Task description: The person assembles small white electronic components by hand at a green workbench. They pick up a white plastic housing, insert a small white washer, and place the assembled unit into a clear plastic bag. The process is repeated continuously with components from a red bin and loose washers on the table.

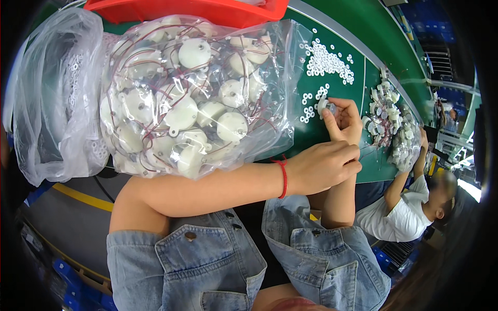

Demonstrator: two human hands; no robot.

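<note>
My right hand (346, 120) pinches a small white round part (326, 106) between thumb and fingers, above the green table top. Just nearer to me, my left hand (327, 167) crosses in front of the right wrist; a red cord bracelet (283, 179) circles its wrist. Its fingers are curled together, and whatever they may hold is hidden. Beside the held part lie loose small white rings (307, 111), with a larger spread of white rings (328, 63) farther back. To the left, a clear plastic bag (280, 98) is full of white round wired parts (181, 111).
At the far left stands a crumpled clear bag (57, 98) with small white pieces. A red bin (187, 11) sits behind the bags. On the right are a pile of wired white parts (384, 111) and another filled bag (407, 142), touched by a person (397, 217) in white.
</note>
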